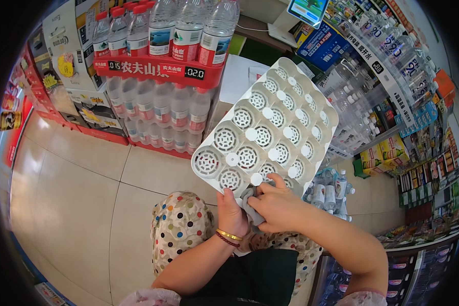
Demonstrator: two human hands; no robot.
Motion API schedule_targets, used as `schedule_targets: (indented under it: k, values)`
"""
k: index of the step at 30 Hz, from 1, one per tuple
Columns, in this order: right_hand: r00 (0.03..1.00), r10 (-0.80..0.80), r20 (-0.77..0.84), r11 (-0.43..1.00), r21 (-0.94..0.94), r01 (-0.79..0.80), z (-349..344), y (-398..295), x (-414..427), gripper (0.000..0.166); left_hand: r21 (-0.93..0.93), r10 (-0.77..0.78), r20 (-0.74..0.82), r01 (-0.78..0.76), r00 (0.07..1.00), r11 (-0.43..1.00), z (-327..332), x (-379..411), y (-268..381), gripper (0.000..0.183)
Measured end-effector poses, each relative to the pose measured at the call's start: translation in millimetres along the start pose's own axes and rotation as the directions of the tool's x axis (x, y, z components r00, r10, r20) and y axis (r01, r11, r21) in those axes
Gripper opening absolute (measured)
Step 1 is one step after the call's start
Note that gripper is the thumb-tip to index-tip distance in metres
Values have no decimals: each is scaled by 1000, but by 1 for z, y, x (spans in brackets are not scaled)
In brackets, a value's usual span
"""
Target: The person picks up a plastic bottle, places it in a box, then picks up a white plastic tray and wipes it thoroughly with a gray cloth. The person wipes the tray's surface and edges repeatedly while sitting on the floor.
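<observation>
A white plastic bottle tray (262, 135) with rows of round slotted cups and white knobs is tilted in front of me. My left hand (232, 215) grips its near left edge, thumb up on the rim; a gold bangle and a dark red braided bracelet are on that wrist. With my right hand (277, 202) I hold a crumpled grey cloth (251, 206) against the tray's near edge, the index finger reaching over the rim. Part of the cloth is hidden under the fingers. My knees in dotted trousers (181, 233) are below the tray.
Packs of bottled water (162, 103) stand at the upper left, beside beer cartons (63, 38). A shelf rack of bottles (382, 65) curves along the right. Small wrapped bottles (329, 193) stand on the tiled floor (80, 172), just right of the tray. A screen (309, 10) is at the top.
</observation>
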State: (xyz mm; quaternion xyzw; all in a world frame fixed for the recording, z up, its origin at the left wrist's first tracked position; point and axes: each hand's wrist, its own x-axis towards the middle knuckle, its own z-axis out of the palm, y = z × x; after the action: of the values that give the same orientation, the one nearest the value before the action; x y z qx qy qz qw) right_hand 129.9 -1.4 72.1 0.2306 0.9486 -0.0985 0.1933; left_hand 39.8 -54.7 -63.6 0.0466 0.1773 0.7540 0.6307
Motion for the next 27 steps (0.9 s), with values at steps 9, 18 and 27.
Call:
schedule_targets:
  k: [9, 18, 27]
  values:
    - [945, 93, -314, 937, -294, -190, 29, -27, 3, 47, 24, -22, -84, 24, 996, 999, -11, 2, -10, 73]
    - [989, 70, -132, 997, -5, -71, 27, 4, -10, 47, 36, -59, -50, 61, 997, 997, -10, 5, -11, 71]
    - [990, 81, -120, 789, -599, -137, 26, -18, -15, 75, 29, 86, -57, -85, 995, 996, -2, 6, -6, 67]
